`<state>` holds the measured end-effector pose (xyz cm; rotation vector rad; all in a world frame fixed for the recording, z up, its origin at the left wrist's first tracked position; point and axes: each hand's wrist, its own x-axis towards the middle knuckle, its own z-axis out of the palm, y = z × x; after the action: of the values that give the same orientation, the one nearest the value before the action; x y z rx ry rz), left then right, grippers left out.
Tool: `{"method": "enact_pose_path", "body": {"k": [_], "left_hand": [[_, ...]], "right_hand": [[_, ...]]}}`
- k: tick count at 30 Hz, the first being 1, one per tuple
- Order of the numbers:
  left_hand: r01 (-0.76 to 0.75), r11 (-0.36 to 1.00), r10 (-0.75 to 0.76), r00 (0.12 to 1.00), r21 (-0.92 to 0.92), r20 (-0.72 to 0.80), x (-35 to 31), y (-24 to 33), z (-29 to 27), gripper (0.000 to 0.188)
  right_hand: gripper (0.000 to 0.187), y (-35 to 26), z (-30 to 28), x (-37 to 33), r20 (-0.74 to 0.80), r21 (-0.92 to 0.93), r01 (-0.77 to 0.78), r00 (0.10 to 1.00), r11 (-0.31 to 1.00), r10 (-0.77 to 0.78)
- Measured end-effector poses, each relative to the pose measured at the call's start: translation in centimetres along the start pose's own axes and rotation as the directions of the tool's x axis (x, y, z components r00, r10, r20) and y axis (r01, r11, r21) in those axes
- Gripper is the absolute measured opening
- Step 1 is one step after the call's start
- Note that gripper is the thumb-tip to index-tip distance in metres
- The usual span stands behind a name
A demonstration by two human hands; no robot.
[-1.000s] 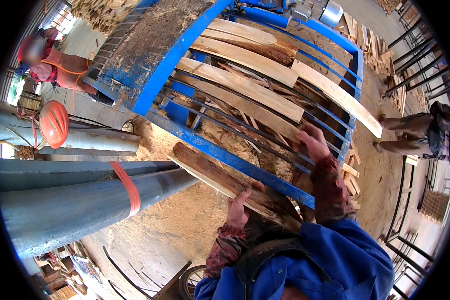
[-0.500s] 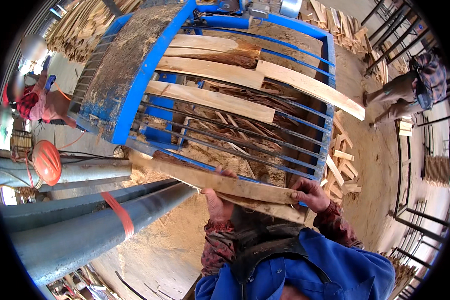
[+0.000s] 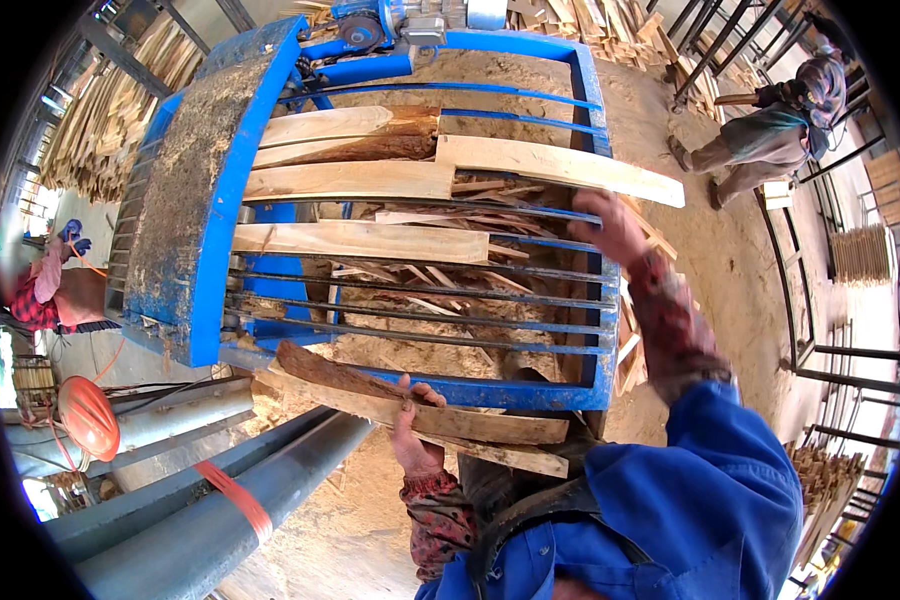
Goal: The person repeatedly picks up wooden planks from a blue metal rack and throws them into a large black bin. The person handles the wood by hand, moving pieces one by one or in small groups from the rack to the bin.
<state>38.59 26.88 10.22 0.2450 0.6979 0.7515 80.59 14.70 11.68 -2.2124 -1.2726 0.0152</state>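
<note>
My left hand [image 3: 417,428] is closed round a pair of rough boards [image 3: 490,424], which lie slantwise along the near side of the blue slatted rack [image 3: 598,330]. Dark bark shows along the upper one's far edge. My right hand [image 3: 610,228] hangs over the rack's right end, fingers apart and slightly blurred, holding nothing. Just beyond it a long pale board [image 3: 560,166] sticks out past the rack's right edge. More pale boards rest across the bars: one in the middle [image 3: 360,241], one behind it [image 3: 350,181], and a bark-edged piece [image 3: 385,148] farther back.
A sawdust-covered blue machine housing [image 3: 180,200] adjoins the rack's left end. Scrap strips [image 3: 440,285] lie under the bars. Grey metal beams [image 3: 240,510] and an orange hard hat [image 3: 89,418] are at the left. One person [image 3: 780,125] stands far right, another [image 3: 40,285] at the left.
My right hand has let go of the boards and moved up and away over the rack's right end. My left hand still grips them. The view has shifted, and the person at right has changed posture.
</note>
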Motion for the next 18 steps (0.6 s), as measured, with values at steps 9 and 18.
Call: {"method": "enact_pose_path", "body": {"k": [9,18], "left_hand": [[-0.017,0.988,0.028,0.997,0.155,-0.068,0.0,-0.1,-1.3,0.046],[0.001,0.988,0.011,0.997,0.154,-0.081,0.5,0.0,-1.4,0.047]], "right_hand": [[0.076,9.5,-0.7,7.4,0.231,-0.343,-0.123,0.95,0.931,0.21],[0.071,15.0,-8.6,3.2,0.113,-0.449,0.013,0.993,0.894,0.042]]}}
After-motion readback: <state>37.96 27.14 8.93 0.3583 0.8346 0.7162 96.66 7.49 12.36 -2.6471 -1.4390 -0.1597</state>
